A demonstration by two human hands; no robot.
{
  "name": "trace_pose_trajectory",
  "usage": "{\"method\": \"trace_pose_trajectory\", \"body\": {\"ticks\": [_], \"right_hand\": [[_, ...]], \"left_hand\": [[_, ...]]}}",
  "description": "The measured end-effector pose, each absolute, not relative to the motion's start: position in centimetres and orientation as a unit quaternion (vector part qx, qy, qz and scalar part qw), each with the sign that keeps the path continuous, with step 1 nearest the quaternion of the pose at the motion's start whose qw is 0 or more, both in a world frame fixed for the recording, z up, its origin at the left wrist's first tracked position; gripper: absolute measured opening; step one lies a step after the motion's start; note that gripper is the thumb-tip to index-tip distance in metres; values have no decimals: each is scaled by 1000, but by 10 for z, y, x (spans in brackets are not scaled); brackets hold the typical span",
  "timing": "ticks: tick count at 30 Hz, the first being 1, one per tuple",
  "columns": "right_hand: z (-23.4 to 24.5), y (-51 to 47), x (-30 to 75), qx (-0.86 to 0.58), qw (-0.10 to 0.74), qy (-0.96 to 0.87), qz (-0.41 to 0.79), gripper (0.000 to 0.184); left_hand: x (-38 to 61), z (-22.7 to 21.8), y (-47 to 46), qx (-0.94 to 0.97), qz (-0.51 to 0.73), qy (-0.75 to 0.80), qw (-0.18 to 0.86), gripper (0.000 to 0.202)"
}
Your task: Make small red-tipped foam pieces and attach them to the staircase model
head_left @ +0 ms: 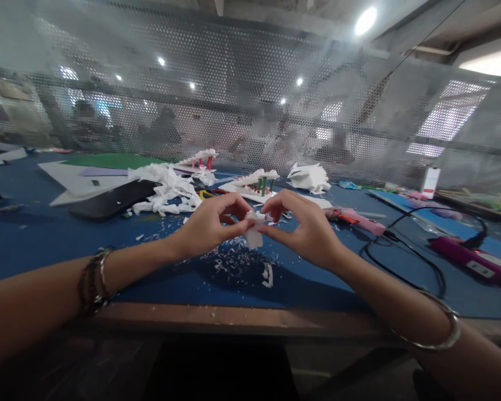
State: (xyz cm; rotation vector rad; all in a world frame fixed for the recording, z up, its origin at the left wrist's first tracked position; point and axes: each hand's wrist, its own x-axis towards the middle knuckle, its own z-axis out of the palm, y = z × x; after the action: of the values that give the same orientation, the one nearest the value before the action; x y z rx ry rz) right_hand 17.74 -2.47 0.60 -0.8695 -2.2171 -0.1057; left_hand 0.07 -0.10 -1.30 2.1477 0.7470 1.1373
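My left hand (211,223) is closed, its thumb and fingers pinching a small white folded piece (254,238) that looks like foam or stiff paper. From the other side, my right hand (303,225) is curled in with thumb and fingertip at the piece's right edge, gripping its upper part. The exact contact of the fingertips is partly hidden. Under the hands, white crumbs (236,259) are scattered over the blue table top (158,278). A curled white scrap (268,275) lies just nearer to me.
Crumpled white scraps (167,189) and a black flat object (112,201) lie left. Behind my hands stand small white models with green posts (262,184) and red posts (210,162). To the right are a pink glue gun (363,221), black cable (401,281) and purple power strip (470,259).
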Motion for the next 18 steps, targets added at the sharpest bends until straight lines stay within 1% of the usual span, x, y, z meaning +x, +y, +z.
{"method": "trace_pose_trajectory", "body": {"ticks": [8, 18], "right_hand": [[9, -24, 182, -332, 383, -860, -60, 17], [11, -25, 183, -335, 376, -861, -68, 14]], "left_hand": [[0, -15, 0, 816, 424, 258, 297, 14], [-1, -17, 3, 831, 417, 226, 290, 13]]}}
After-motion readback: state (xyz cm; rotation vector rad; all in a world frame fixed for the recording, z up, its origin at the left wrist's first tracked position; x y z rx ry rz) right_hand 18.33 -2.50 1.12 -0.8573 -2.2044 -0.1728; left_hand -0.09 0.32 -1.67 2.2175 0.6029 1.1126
